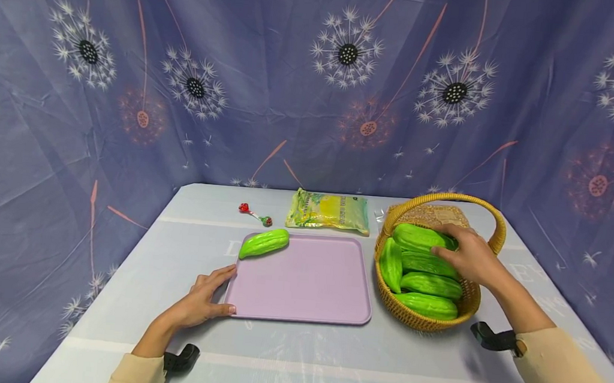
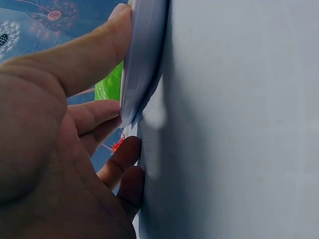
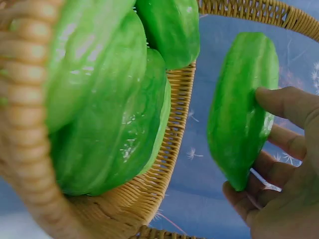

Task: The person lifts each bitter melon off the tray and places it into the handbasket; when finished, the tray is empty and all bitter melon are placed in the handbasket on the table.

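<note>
My right hand [image 1: 470, 255] is over the wicker basket [image 1: 407, 319], holding a green ridged gourd [image 3: 241, 109] between thumb and fingers. In the right wrist view this gourd is apart from the others, lifted beside the basket's rim. Several similar green gourds [image 1: 428, 306] fill the basket. My left hand [image 1: 198, 300] is at the left edge of the pale purple tray [image 1: 305, 281], thumb near the front corner and fingers spread along the side. In the left wrist view, the thumb and index fingertip touch the tray's edge. One green gourd [image 1: 265, 243] lies in the tray's back left corner.
Behind the tray lie a yellow-green packet [image 1: 329, 212] and a small red-and-green item [image 1: 255, 214] with a pale middle. A woven brown mat [image 1: 429, 214] is partly hidden behind the basket, whose tall handle [image 1: 450, 197] arches above it. A dandelion-print curtain [image 1: 272, 80] surrounds the table.
</note>
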`<act>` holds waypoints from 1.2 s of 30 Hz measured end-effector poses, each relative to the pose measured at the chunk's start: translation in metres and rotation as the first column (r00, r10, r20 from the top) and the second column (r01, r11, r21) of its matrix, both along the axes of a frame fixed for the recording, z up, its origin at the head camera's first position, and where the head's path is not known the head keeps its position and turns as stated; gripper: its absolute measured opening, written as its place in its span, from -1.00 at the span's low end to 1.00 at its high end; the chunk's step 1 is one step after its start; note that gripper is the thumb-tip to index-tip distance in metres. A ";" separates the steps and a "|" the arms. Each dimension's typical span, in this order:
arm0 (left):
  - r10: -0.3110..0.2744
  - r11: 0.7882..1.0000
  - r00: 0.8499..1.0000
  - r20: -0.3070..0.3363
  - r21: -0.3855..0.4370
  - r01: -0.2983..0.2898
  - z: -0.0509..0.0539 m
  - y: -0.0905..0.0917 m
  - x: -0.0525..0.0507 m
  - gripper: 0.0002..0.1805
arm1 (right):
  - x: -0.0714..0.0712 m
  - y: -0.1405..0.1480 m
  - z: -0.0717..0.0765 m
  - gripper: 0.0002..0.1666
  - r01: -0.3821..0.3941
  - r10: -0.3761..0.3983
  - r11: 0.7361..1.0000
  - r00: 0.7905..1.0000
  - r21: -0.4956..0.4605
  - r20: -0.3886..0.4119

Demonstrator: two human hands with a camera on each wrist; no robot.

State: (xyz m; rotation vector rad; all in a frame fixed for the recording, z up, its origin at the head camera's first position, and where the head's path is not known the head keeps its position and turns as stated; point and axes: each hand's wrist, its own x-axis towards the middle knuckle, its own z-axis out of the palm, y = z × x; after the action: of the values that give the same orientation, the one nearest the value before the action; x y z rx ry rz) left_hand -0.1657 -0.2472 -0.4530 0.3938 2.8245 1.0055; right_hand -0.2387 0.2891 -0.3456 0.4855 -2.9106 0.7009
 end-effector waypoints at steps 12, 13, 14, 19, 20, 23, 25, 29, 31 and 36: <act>-0.001 1.000 1.000 -0.017 0.005 0.001 0.003 0.000 0.001 -0.06 | -0.022 0.001 0.004 -0.38 0.013 -0.019 0.999 0.991 0.048 0.136; -0.005 1.000 1.000 -0.021 0.003 0.005 0.003 0.000 0.001 -0.06 | -0.023 0.001 0.004 -0.37 0.016 -0.023 0.999 0.989 0.049 0.147; -0.005 1.000 1.000 -0.021 0.003 0.005 0.003 0.000 0.001 -0.06 | -0.024 0.000 0.004 -0.38 0.021 -0.028 0.999 0.987 0.051 0.159; -0.007 1.000 1.000 -0.017 0.000 0.007 0.003 0.000 0.001 -0.06 | -0.028 0.001 0.000 -0.39 0.029 -0.036 0.999 0.980 0.041 0.193; -0.006 1.000 1.000 -0.016 0.003 0.006 0.003 0.000 0.001 -0.06 | -0.028 0.001 -0.001 -0.39 0.028 -0.035 0.999 0.980 0.040 0.196; -0.011 1.000 1.000 -0.023 -0.001 0.011 0.003 0.000 0.001 -0.06 | -0.028 0.003 -0.003 -0.38 0.012 -0.020 0.999 0.979 0.040 0.203; -0.011 1.000 1.000 -0.025 0.000 0.011 0.003 0.000 0.001 -0.06 | -0.027 0.004 -0.005 -0.38 0.001 -0.009 0.999 0.977 0.038 0.211; -0.004 1.000 1.000 -0.012 0.000 0.004 0.003 0.000 0.001 -0.06 | -0.026 0.004 -0.007 -0.39 -0.008 -0.002 0.999 0.976 0.046 0.217; 0.001 1.000 1.000 -0.004 0.001 -0.001 0.003 0.001 0.001 -0.06 | -0.025 0.004 -0.009 -0.40 -0.008 -0.004 0.998 0.979 0.060 0.205; 0.003 1.000 1.000 0.005 0.002 -0.003 0.002 0.001 0.000 -0.06 | -0.025 0.004 -0.012 -0.43 -0.004 -0.015 0.994 0.985 0.111 0.172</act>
State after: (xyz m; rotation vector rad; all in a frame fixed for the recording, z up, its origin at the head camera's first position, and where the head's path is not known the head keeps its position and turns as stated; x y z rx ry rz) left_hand -0.1655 -0.2463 -0.4509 0.3862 2.8205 1.0082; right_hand -0.2640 0.2928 -0.3573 0.4478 -3.1257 0.6122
